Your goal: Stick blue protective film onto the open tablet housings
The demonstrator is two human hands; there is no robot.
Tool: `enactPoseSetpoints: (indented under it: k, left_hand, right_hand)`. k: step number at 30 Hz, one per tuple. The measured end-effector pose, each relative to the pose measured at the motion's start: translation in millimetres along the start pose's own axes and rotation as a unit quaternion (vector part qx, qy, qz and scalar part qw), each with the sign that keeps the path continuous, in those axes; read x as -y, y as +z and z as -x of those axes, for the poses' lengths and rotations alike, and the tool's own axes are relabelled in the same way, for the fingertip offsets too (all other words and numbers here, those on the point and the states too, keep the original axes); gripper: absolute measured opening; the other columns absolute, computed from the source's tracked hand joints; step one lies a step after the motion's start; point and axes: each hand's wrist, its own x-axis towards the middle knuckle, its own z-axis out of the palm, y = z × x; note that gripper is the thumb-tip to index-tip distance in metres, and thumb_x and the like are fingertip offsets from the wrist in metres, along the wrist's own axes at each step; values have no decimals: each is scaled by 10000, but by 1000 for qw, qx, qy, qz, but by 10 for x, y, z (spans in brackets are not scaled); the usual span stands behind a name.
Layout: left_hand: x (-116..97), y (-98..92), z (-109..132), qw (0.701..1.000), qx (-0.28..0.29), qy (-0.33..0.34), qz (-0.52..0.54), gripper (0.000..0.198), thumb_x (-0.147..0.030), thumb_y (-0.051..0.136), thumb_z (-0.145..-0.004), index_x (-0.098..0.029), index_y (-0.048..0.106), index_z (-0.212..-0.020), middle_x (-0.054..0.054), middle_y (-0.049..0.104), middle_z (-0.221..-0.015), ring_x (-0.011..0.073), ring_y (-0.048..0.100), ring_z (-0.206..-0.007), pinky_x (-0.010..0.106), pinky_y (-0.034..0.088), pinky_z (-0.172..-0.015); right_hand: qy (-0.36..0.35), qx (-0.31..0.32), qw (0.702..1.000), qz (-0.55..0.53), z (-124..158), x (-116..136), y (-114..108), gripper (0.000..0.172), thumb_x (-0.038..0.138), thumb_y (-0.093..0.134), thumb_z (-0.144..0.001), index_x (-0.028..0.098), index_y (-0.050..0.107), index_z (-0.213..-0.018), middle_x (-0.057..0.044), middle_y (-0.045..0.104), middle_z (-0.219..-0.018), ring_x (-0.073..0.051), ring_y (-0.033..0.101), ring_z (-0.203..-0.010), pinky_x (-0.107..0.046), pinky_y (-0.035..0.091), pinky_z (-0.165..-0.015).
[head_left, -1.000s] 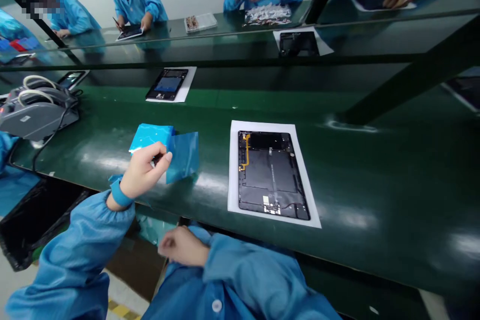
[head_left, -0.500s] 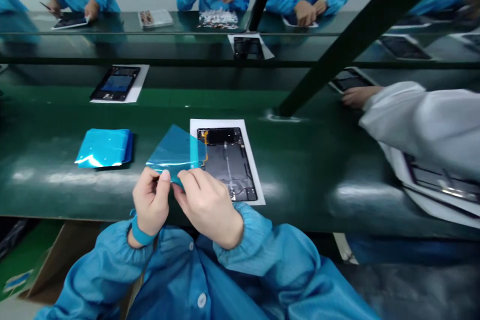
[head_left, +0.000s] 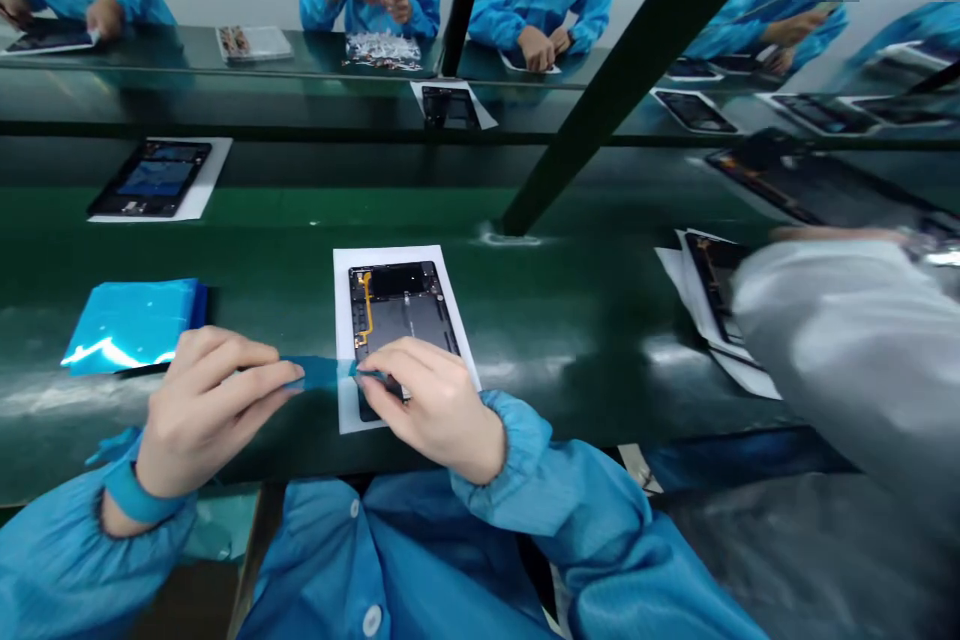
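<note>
A thin blue plastic film (head_left: 321,372) stretches between my two hands and looks narrow, seen nearly edge-on. My left hand (head_left: 217,400) pinches its left end, fingers pressed together. At the other end, my right hand (head_left: 427,402) grips it between thumb and fingers, over the lower part of an opened tablet (head_left: 405,315). The tablet shows a black board, an orange ribbon cable and grey battery cells; it lies on a white sheet (head_left: 343,270). Beyond my left hand rests a stack of shiny blue film sheets (head_left: 135,325).
Another opened tablet (head_left: 161,178) lies on white paper at the back left. To the right, a co-worker's grey sleeve (head_left: 847,320) reaches over stacked tablets (head_left: 712,270). A dark slanted post (head_left: 585,130) rises from the green bench (head_left: 570,320). Several people in blue work across the bench.
My hands have moved apart, the left one leftward, and the film is now pulled out between them instead of standing up as a wide sheet. The view has shifted right. The co-worker's arm has moved.
</note>
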Motion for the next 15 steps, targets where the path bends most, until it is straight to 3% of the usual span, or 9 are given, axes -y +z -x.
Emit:
enactPoseSetpoints:
  k: [4,8,12,15]
  left_hand:
    - [-29,25,-121,998,40,-8,57,130,-177,678,-936,-247,732,-1031,35,719,-859,144,632,-723,292,493,-660]
    - [27,184,-217,996,50,-24,69,131,-179,701,-929,-248,737,-1034,16,715,-877,117,668,-754,218,538,-703]
    - [198,355,-250,991,45,-107,73,315,-384,751,-903,-256,717,-1188,39,726,-1043,154,693,-852,242,573,-754]
    - [335,446,-232,983,58,-144,100,185,-403,735,-906,-289,759,-1049,-2,735,-1027,158,699,-880,264,573,-819]
  right_hand:
    - [-4,58,998,17,-18,-38,-90,129,194,576,-1005,174,699,-970,-52,754,-903,-142,712,-859,-274,593,-803]
    - [4,87,996,7,-41,-144,-162,158,200,571,-1015,166,709,-947,-46,759,-874,-133,712,-825,-257,575,-772]
    - [94,53,992,-64,-92,-375,-205,120,238,677,-960,172,721,-871,-16,748,-813,-103,666,-707,-226,530,-681]
    - [198,46,968,-149,-136,-581,-207,131,265,760,-888,168,719,-810,6,720,-736,-91,619,-625,-214,498,-617]
